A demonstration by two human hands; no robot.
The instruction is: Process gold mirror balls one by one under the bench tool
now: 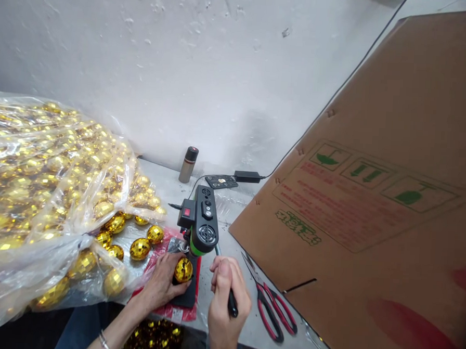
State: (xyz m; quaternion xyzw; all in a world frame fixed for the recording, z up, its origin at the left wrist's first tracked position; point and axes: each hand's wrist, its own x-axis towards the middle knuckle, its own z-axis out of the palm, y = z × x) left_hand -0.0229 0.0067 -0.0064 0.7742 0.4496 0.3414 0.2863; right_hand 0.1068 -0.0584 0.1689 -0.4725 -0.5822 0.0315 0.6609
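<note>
A shiny gold faceted ball (183,270) sits under the head of a small black and green bench machine (205,220). My left hand (165,281) is wrapped round the ball from the left, thumb at its lower side. To the right of the machine, my right hand (228,299) is closed round a lever with a black handle (232,303). The machine's dark base (187,296) rests on red plastic (171,312). Several loose gold balls (139,249) lie left of my left hand.
A big clear bag of gold balls (41,185) fills the left side. On the right stand a large cardboard box (355,149) and red-black scissors (275,309). Behind are a bottle (188,165), a phone-like dark object (220,181) and a power adapter (247,177). More gold balls (152,339) lie below the table edge.
</note>
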